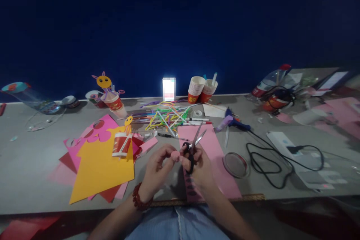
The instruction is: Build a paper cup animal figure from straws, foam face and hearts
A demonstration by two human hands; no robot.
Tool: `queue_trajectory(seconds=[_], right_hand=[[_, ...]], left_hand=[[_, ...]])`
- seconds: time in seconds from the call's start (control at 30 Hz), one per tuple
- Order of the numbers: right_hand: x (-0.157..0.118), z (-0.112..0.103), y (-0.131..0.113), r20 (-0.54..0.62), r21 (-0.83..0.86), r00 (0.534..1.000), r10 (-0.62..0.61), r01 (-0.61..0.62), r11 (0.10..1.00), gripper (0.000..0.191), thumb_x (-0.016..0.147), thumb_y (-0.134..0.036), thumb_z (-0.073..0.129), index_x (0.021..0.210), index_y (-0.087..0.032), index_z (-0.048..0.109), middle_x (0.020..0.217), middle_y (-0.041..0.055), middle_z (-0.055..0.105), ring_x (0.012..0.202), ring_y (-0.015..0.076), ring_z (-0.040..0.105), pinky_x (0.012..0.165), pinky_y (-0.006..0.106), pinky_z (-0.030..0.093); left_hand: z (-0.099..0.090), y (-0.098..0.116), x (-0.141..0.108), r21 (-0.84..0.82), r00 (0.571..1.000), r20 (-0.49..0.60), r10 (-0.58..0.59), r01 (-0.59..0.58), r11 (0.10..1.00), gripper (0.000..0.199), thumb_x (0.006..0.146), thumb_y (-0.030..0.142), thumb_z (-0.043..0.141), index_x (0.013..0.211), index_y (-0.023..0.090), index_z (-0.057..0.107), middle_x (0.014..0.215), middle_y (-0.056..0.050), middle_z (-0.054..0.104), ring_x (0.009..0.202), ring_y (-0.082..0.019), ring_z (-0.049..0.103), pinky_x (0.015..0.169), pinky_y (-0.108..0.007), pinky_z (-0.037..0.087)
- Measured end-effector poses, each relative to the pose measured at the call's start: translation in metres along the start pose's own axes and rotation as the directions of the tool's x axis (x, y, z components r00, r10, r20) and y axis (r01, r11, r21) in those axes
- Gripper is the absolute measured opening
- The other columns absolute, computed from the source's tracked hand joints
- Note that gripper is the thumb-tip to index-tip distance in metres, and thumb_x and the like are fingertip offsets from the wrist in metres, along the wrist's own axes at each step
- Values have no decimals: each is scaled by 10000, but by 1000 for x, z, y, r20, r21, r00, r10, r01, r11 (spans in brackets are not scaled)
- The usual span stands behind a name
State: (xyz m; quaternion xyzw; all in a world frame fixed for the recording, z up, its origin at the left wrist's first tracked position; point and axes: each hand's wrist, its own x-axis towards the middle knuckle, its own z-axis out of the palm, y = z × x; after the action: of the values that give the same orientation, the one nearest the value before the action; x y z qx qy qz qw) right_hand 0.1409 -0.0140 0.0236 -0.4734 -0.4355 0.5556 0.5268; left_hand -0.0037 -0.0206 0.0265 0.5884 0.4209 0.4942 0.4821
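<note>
My left hand (159, 167), with a red bead bracelet on its wrist, pinches a small round pink piece (175, 156). My right hand (200, 167) holds black-handled scissors (195, 142), their blades parted and pointing up and away. The fingertips of my right hand are close to the pink piece; whether they touch it is unclear. Beneath the scissors and my right hand lies a pink sheet (218, 157) with a row of dark oval marks or holes near its lower left edge.
Yellow sheet (104, 172) and a decorated red cup (120, 144) are at left. Colourful pipe cleaners (165, 116) lie behind my hands, near paper cups (196, 86). Tape ring (236, 165), blue glue gun (236, 122), black cable (266, 172) and power strip (281, 146) are at right.
</note>
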Motion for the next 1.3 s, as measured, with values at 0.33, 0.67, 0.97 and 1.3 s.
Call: queue_trajectory(seconds=[0.33,0.67,0.97,1.3], right_hand=[[-11,-27,5,321,-81,934,160,-142,987,421,688,-467,819,741,-222,481,646,-66,444,586,113,391,542,225,330],[-22,-30,12,411,-80,854,319,-314,946,596,599,-677,801,728,-231,427,578,-103,390,463,69,361,461,206,294],[-22,-31,15,398,-76,855,332,-330,941,566,599,-588,836,716,-227,416,549,-120,392,431,53,365,436,183,326],[-22,-32,22,395,-71,850,348,-349,934,515,630,-524,825,721,-230,412,543,-124,372,413,54,376,415,183,316]], left_hand=[[-5,14,5,-128,992,-82,-91,80,989,157,916,306,609,815,187,625,951,-54,639,875,-180,566,796,-280,449],[-1,16,4,-126,991,-87,-105,93,988,182,900,346,630,800,194,639,879,-36,638,863,-186,569,794,-285,458],[-2,13,4,-158,992,-69,-102,90,983,156,918,305,622,829,184,666,870,-35,627,852,-176,561,783,-281,444],[-4,10,2,-170,994,-49,-97,88,982,127,923,272,616,835,189,653,868,-26,632,850,-168,561,789,-274,436]])
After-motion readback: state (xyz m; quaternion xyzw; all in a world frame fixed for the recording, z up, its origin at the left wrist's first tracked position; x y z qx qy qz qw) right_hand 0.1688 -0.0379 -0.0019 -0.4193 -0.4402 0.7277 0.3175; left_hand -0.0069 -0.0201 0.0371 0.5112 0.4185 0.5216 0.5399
